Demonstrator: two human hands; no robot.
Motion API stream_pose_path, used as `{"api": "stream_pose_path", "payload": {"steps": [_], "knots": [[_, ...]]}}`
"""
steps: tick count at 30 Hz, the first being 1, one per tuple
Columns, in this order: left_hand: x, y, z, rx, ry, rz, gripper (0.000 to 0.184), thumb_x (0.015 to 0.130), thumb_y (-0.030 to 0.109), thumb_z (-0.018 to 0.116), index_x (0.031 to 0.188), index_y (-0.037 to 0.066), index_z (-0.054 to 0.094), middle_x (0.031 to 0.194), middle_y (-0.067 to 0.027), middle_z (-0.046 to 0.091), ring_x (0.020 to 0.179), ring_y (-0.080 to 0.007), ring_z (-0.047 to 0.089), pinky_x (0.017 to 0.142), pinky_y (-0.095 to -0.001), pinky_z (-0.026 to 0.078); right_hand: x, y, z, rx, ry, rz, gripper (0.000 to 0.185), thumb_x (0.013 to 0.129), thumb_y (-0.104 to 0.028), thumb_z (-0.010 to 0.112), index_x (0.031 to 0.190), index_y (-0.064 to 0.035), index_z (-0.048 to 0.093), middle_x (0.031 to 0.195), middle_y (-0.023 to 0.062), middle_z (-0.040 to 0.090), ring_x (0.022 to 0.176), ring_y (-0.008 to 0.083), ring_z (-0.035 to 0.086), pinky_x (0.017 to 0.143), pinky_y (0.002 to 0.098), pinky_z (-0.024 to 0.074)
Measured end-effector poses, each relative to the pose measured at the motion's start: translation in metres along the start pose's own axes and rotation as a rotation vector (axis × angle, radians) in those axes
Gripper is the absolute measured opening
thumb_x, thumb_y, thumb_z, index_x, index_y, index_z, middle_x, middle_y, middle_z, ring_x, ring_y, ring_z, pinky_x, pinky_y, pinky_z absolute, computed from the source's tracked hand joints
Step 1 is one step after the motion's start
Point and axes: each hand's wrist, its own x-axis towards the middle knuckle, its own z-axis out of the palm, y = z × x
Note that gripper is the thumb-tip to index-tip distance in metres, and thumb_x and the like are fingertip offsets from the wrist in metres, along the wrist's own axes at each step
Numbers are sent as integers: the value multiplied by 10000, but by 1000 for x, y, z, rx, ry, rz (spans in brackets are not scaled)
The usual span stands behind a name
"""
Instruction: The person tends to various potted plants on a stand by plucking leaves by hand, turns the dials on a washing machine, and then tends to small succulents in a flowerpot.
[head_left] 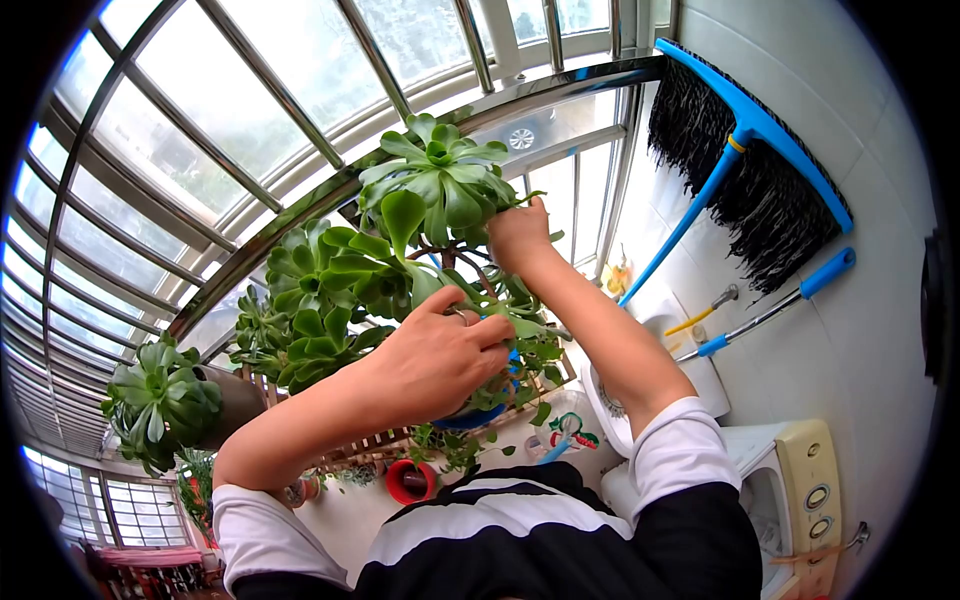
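Observation:
A large green succulent point(435, 185) with several leafy rosettes on brown stems grows in front of me, beside the metal railing. My right hand point(520, 238) is closed at the right edge of its top rosette, and a narrow leaf tip pokes out by the fingers. Lower and further left, my left hand point(450, 355) has its fingers curled in among the leaves and trailing vines point(540, 365). It wears a ring. What the left fingers hold is hidden behind the hand. Part of a blue pot point(470, 418) shows beneath it.
Another potted succulent point(160, 400) leans out at the left. Metal window bars point(290, 210) run along the left and top. A blue broom point(740, 140) with black bristles hangs at the right wall, above a washing machine point(805, 500). A red pot point(410, 482) stands low down.

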Motion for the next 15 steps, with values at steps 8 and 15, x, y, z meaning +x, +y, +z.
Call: {"api": "stream_pose_path", "payload": {"steps": [8, 15], "knots": [[-3, 2, -1, -21, 5, -2, 115, 791, 119, 539, 837, 100, 643, 1148, -32, 588, 898, -165, 627, 981, -385, 340, -15, 25, -6, 201, -98, -32, 220, 768, -342, 601, 847, -184, 732, 818, 87, 697, 824, 272, 660, 1039, 585, 239], [-6, 7, -3, -58, 13, -13, 111, 777, 100, 546, 841, 99, 636, 1134, -36, 601, 896, -178, 631, 993, -403, 344, -42, 41, -13, 548, -161, -64, 226, 799, -393, 624, 933, -244, 729, 902, 31, 702, 959, 261, 636, 1008, 736, 129]]}}
